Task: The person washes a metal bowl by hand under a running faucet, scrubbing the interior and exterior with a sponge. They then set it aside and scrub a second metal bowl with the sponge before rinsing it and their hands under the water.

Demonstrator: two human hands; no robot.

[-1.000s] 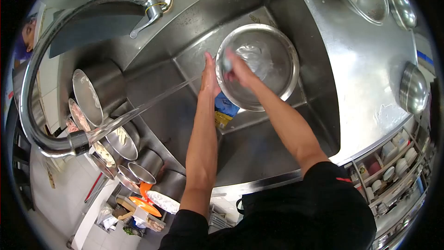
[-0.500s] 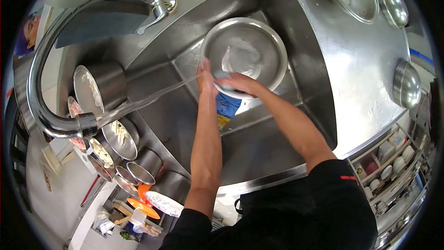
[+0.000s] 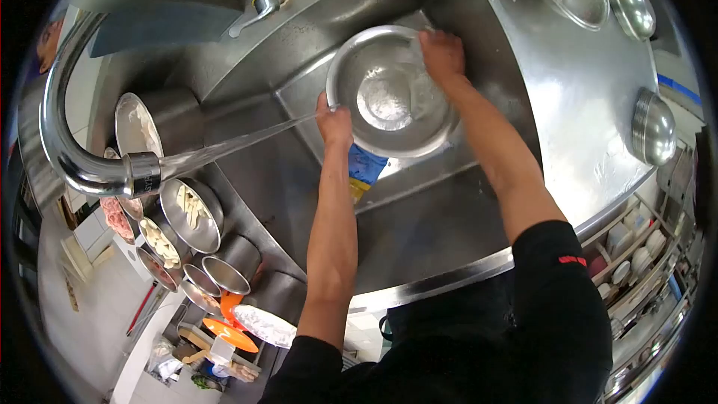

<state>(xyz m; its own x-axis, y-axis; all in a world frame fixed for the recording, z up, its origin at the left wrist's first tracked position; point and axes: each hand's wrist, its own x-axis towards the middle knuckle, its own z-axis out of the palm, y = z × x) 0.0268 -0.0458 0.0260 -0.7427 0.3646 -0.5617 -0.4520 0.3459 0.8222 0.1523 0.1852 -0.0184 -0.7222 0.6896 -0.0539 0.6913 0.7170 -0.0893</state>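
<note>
A round metal basin [image 3: 344, 131] stands in the steel sink [image 3: 299, 202], with a little water at its bottom. My left hand [image 3: 334, 121] is closed on the basin's left rim, where the stream from the faucet [image 3: 142, 174] arrives. At the upper right rim is my right hand [image 3: 443, 56], its fingers closed around something I cannot make out. Part of a blue and yellow packet [image 3: 366, 168] shows below the basin.
Metal pots and bowls of food [image 3: 191, 213] stand left of the sink. Metal bowls [image 3: 634, 6] and a bowl stack [image 3: 654, 127] are on the right counter. The faucet lever [image 3: 250, 22] is at the upper left. Part of a person [image 3: 49, 46] shows at the far left.
My right hand has moved from the basin's lower left side up to its upper right rim. My left hand stays at the left rim. The view has shifted slightly.
</note>
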